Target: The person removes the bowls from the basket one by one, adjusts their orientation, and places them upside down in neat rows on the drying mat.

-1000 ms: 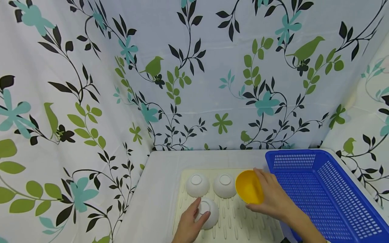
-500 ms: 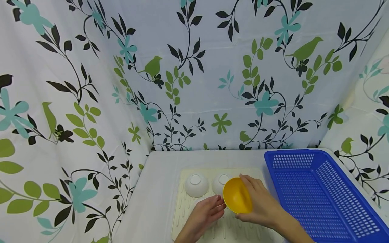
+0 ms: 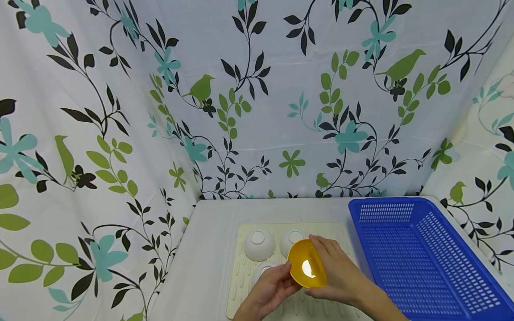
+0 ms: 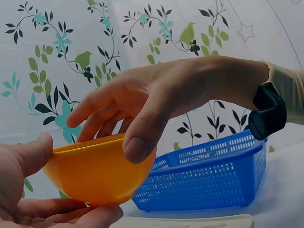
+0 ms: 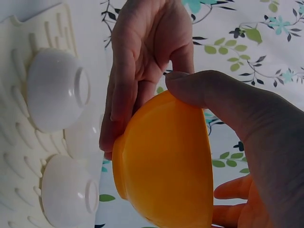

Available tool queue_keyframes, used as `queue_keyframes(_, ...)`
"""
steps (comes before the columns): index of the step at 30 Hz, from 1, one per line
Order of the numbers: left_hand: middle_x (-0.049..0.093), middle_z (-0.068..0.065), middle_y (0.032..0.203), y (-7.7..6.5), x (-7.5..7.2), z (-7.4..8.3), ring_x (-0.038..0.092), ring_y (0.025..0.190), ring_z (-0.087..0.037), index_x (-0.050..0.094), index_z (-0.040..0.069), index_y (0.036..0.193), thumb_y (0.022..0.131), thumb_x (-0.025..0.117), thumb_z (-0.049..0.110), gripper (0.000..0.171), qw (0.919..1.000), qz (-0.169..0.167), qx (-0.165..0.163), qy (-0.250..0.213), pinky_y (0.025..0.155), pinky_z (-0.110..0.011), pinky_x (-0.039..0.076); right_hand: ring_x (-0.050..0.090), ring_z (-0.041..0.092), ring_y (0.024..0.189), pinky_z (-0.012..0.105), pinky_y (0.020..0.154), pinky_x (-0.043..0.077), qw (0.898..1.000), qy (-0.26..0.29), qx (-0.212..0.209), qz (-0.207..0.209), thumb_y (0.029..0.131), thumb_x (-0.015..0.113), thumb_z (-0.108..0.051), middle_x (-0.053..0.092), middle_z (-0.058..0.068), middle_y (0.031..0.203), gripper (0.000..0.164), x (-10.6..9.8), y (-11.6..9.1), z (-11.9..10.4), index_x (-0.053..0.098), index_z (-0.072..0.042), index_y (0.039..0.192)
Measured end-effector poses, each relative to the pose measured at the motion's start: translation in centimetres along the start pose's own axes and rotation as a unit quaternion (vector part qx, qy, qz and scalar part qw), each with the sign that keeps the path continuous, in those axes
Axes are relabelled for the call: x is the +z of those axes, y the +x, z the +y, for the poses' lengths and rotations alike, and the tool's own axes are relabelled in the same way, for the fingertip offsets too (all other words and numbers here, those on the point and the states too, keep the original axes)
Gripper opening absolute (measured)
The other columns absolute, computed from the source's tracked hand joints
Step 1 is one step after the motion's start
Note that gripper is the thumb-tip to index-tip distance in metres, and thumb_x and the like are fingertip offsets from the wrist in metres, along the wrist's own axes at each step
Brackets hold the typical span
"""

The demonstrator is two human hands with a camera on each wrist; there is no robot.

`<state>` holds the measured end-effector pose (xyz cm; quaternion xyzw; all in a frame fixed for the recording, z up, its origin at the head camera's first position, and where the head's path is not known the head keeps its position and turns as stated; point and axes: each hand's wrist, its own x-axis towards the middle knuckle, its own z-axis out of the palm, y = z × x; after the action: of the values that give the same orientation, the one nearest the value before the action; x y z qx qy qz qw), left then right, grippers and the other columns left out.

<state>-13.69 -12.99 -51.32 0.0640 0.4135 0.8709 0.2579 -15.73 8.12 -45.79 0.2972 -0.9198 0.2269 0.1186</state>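
Both of my hands hold a yellow bowl (image 3: 299, 272) over the drying mat (image 3: 321, 228). My right hand (image 3: 336, 277) grips it from the right, thumb on the outside and fingers at the rim. From the left, my left hand (image 3: 270, 290) has its thumb at the rim and its fingers under the base, as the left wrist view shows. The bowl (image 4: 97, 171) sits mouth up and close to level there. Three white bowls stand upside down on the mat: a back left one (image 3: 259, 245), one (image 3: 289, 240) partly behind the yellow bowl, and a front one (image 3: 262, 268) partly hidden by my left hand.
A large blue plastic basket (image 3: 417, 258) with slotted walls stands along the right side of the white table (image 3: 209, 249). Patterned curtains (image 3: 273, 111) with leaves and birds enclose the table at the back and both sides.
My right hand has carried the yellow bowl left and nearer. My left hand has come off the front white bowl, turned palm up and taken hold of the yellow bowl.
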Motion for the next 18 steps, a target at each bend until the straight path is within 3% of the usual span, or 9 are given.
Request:
queue_keyframes(10,0.058,-0.017,0.129,-0.07,-0.04,0.16,0.063,0.11,-0.018,0.045,-0.01,0.132,0.099,0.047,0.023,0.046,0.9998,0.014,-0.007,0.007,0.099,-0.033,0.05,0.046,0.017,0.119,0.042,0.095,0.054,1.0,-0.002,0.006,-0.007,0.049,0.085,-0.054,0.046,0.003,0.137,0.115,0.32,0.0,-0.01,0.034,-0.013,0.144)
queue_keyframes(18,0.059,-0.017,0.127,-0.05,0.13,0.29,0.063,0.109,-0.017,0.045,-0.009,0.132,0.096,0.053,0.025,0.049,0.9974,0.058,0.007,0.042,0.097,-0.032,0.051,0.045,0.017,0.124,0.045,0.1,0.05,0.999,0.002,0.018,-0.029,0.053,0.074,-0.073,0.042,0.0,0.144,0.118,-0.04,0.14,-0.12,0.029,-0.017,0.147)
